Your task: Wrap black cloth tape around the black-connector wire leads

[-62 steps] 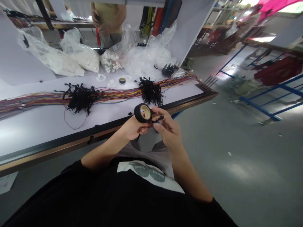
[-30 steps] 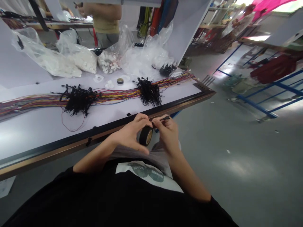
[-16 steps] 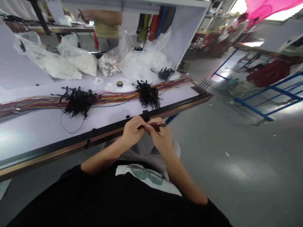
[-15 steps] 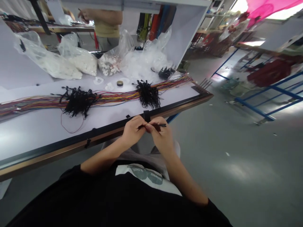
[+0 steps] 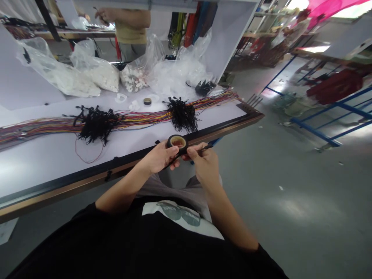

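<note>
Strong light comes from the upper right, beside the bright pink cloth [image 5: 329,13], and pale glare lies on the smooth grey floor [image 5: 302,211]. The black cloth shirt [image 5: 116,242] shows scarcely any shading; wide-angle stretching and blur soften the dark-red fabric [image 5: 338,87] near the right edge.

Black tape roll [image 5: 184,149], pale core showing, slim dark strand [image 5: 208,147] alongside
</note>
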`<state>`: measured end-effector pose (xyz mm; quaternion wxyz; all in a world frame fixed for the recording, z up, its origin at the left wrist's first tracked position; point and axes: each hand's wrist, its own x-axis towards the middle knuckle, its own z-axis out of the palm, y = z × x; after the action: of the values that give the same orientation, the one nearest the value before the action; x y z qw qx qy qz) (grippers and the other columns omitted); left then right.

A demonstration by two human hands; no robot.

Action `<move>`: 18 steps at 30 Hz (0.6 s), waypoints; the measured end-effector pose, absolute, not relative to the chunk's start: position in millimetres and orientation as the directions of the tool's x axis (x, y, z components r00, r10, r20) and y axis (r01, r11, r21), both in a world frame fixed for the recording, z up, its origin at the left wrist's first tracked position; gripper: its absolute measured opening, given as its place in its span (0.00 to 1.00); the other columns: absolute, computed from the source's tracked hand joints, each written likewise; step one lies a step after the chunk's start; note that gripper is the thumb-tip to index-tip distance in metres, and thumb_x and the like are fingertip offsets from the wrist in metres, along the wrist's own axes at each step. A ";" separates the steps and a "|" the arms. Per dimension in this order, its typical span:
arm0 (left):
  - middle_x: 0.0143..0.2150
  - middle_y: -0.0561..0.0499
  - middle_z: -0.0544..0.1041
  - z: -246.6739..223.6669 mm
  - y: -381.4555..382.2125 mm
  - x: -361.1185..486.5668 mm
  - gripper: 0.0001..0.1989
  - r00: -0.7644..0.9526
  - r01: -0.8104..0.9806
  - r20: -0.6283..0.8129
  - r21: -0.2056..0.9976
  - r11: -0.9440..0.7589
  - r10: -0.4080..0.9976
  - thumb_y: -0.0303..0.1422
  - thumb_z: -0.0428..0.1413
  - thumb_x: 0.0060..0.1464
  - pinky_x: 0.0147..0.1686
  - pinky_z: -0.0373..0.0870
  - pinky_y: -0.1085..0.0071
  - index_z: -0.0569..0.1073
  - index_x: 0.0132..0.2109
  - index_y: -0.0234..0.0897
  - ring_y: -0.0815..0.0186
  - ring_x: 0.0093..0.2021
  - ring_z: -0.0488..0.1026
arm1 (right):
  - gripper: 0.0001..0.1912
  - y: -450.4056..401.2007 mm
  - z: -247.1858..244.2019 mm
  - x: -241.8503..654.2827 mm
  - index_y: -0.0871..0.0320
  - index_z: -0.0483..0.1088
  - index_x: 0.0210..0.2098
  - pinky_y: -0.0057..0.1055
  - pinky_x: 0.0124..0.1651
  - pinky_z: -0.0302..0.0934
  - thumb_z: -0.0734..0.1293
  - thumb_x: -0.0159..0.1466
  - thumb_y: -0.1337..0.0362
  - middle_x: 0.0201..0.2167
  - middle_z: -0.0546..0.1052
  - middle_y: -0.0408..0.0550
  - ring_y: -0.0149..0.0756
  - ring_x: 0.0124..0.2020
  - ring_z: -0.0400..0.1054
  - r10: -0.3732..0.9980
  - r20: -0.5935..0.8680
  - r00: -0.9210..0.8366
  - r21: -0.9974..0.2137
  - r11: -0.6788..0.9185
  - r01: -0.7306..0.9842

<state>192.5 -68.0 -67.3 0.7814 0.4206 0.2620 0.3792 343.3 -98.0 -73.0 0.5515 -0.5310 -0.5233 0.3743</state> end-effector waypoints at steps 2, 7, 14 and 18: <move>0.23 0.54 0.71 -69.1 -67.8 192.0 0.30 0.641 -0.343 -0.095 0.852 0.395 0.762 0.51 0.65 0.32 0.13 0.55 0.79 0.68 0.36 0.34 0.73 0.18 0.66 | 0.13 -98.8 -74.5 342.8 0.55 0.66 0.24 0.34 0.33 0.66 0.70 0.54 0.53 0.22 0.77 0.42 0.34 0.25 0.71 0.973 0.183 0.144 -0.982 0.172 0.083; 0.25 0.54 0.69 -72.8 -72.1 195.9 0.30 0.577 -0.375 -0.060 0.867 0.329 0.814 0.55 0.62 0.35 0.15 0.50 0.77 0.68 0.39 0.36 0.75 0.19 0.61 | 0.15 -100.2 -70.9 335.1 0.55 0.64 0.21 0.32 0.30 0.65 0.71 0.52 0.54 0.18 0.74 0.40 0.33 0.22 0.70 0.976 0.120 0.179 -0.988 0.135 -0.075; 0.39 0.49 0.66 -61.8 -73.7 177.1 0.28 0.657 -0.085 0.276 0.952 -0.294 0.702 0.46 0.69 0.25 0.34 0.64 0.71 0.70 0.34 0.37 0.65 0.37 0.63 | 0.11 -98.7 -66.7 342.1 0.56 0.68 0.20 0.32 0.30 0.62 0.70 0.51 0.57 0.19 0.73 0.41 0.32 0.23 0.67 0.962 0.167 0.216 -0.980 0.139 0.140; 0.34 0.52 0.65 -64.2 -71.7 183.0 0.10 0.468 0.090 0.327 0.907 -0.412 0.821 0.36 0.61 0.45 0.32 0.61 0.72 0.68 0.31 0.38 0.68 0.31 0.61 | 0.09 -104.4 -62.1 343.6 0.55 0.68 0.20 0.33 0.36 0.61 0.71 0.52 0.60 0.25 0.75 0.42 0.33 0.29 0.68 0.936 0.313 0.158 -0.916 0.253 0.312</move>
<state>183.0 -71.7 -64.2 0.4443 0.7324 0.3110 0.4117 343.6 -104.4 -62.1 0.5383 -0.5379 -0.5804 0.2899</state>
